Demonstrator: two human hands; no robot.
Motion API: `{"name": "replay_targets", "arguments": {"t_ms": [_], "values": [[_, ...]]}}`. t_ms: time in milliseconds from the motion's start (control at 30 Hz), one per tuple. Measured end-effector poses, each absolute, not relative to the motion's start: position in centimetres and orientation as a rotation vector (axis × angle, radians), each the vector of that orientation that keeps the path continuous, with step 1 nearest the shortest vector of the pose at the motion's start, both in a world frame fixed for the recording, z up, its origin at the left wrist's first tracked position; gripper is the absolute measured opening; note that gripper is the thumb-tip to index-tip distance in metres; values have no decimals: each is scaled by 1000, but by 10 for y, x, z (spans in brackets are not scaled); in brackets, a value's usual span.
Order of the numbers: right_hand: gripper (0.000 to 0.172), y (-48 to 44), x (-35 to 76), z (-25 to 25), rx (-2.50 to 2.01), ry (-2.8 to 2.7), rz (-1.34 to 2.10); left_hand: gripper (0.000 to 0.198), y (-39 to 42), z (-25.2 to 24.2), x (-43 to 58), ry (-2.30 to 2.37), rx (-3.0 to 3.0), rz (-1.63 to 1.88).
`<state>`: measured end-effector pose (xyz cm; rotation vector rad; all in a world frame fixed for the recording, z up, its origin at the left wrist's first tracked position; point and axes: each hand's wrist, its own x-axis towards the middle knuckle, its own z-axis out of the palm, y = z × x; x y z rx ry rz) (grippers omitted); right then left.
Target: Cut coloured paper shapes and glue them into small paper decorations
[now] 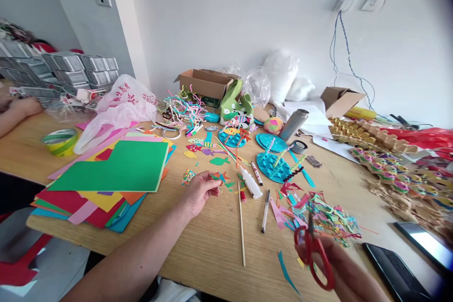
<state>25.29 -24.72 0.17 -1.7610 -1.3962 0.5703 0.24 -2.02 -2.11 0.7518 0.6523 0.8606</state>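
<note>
My left hand (201,194) is pinched closed over the middle of the table. Small coloured paper bits (222,177) show right at its fingertips; whether they are in the pinch or lie behind it I cannot tell. My right hand (338,262), at lower right, holds red-handled scissors (327,273) by the loops, blades pointing away. Beyond the left hand lie paper fish, among them a green one (219,161) and a yellow one (190,155). A white glue bottle (250,183), a red-capped marker (256,173), a pen (265,212) and a wooden stick (241,226) lie between my hands.
Coloured paper sheets (116,167) are stacked at left by yellow-green tape (61,142). Paper scraps (322,217) spread near the scissors. Blue discs (272,166), a steel flask (294,125) and egg cartons (385,165) stand behind. Phones (392,269) lie at right. Another person's hand (26,105) is far left.
</note>
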Motion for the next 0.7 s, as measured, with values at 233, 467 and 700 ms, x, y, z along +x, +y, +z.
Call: {"name": "replay_targets", "arguments": {"t_ms": [233,467,700], "values": [[31,-136,202,34,-1271,-1006,863,27,-16,-24,0,758,963,1030],[41,-85,148,3,-1200,-826,1000,6,-14,-19,-6,843,1503,1323],[36,-90,141,-6,-1135,-781,1148,25,-28,-26,-5,754,2335,1320]]}}
